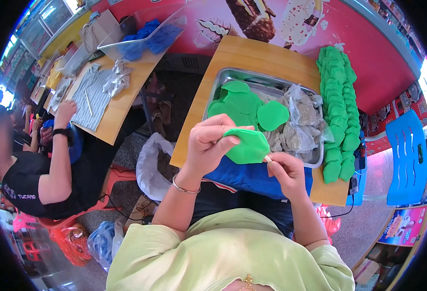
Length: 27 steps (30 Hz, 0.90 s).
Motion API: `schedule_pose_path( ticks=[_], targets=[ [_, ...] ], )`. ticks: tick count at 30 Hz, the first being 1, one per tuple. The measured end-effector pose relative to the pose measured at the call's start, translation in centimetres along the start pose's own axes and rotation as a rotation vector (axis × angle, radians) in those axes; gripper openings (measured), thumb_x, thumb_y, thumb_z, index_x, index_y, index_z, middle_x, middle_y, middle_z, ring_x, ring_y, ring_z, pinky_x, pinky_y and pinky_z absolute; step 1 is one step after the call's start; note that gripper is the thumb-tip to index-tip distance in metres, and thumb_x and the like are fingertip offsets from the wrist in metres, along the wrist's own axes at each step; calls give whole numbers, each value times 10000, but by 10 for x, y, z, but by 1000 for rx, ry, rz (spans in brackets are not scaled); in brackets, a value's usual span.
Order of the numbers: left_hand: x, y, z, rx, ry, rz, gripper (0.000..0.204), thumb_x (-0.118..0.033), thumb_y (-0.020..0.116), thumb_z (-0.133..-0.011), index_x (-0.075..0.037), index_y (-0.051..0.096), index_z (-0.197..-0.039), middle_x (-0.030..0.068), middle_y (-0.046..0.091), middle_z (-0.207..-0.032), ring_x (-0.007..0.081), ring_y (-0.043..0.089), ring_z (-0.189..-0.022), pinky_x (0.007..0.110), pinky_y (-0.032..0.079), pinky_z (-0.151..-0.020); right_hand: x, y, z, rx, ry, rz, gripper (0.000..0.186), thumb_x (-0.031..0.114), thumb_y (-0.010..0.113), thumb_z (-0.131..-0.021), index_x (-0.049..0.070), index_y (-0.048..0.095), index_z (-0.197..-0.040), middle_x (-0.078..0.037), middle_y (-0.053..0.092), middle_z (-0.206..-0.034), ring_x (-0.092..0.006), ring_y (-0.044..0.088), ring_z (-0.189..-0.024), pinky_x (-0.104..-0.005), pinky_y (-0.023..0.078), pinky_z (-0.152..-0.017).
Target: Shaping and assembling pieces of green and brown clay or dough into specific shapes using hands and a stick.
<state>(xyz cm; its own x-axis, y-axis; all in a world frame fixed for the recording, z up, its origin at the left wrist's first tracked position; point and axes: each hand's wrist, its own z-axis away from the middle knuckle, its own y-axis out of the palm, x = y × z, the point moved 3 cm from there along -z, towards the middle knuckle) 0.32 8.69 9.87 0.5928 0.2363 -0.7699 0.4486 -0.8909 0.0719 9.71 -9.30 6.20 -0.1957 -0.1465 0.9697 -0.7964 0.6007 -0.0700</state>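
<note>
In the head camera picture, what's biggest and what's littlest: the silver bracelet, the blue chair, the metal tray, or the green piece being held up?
1. Metal tray
2. Blue chair
3. Held green piece
4. Silver bracelet

That's only how big they look in this view.

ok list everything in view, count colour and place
wooden tables: at least two, tan, ahead and left
metal tray: one, silver, table ahead
green piece: one, green, centre
thin stick: one, white, green piece's edge
loose green pieces: several, green, tray's left
plastic bags: uncountable, clear, tray's right
green stacks: at least two, green, right of tray
blue cloth: one, blue, tray's near side
large clear bin: one, transparent, left table
striped cloth: one, grey-white, left table
white bag: one, white, floor between tables
blue chair: one, blue, right
co-worker: at least one, black shirt, left table
hands: two, bare, left hand on green piece, right hand on stick
</note>
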Motion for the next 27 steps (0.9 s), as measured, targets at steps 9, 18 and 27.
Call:
schedule_pose_path(
  ticks=[9, 18, 27],
  targets=[
    [8, -8, 1, 6, 36, 192, 142, -77, 630, -855, 60, 654, -885, 74, 549, -764, 126, 519, -700, 300, 501, -761, -8, 2, 2, 87, 187, -341, 196, 94, 555, -887, -15, 652, -1018, -17, 588, -777, -68, 507, -665, -207, 406, -591],
    [-7, -1, -6, -67, -73, 75, 185, -92, 604, -870, 15, 672, -1004, 20, 527, -768, 73, 489, -706, 194, 359, -591, 2, -10, -5, -27, 4, 81, 152, 28, 534, -888, -13, 648, -980, -3, 563, -703, -46, 483, -617, -184, 359, -534],
    [7, -8, 0, -50, -65, 37, 234, -133, 577, -896, 16, 666, -1052, 5, 520, -756, 70, 449, -706, 204, 339, -609, -2, -9, -2, 45, 124, -60, 172, 64, 551, -884, -15, 646, -1005, -12, 590, -751, -72, 520, -657, -207, 418, -591]
  ],
)
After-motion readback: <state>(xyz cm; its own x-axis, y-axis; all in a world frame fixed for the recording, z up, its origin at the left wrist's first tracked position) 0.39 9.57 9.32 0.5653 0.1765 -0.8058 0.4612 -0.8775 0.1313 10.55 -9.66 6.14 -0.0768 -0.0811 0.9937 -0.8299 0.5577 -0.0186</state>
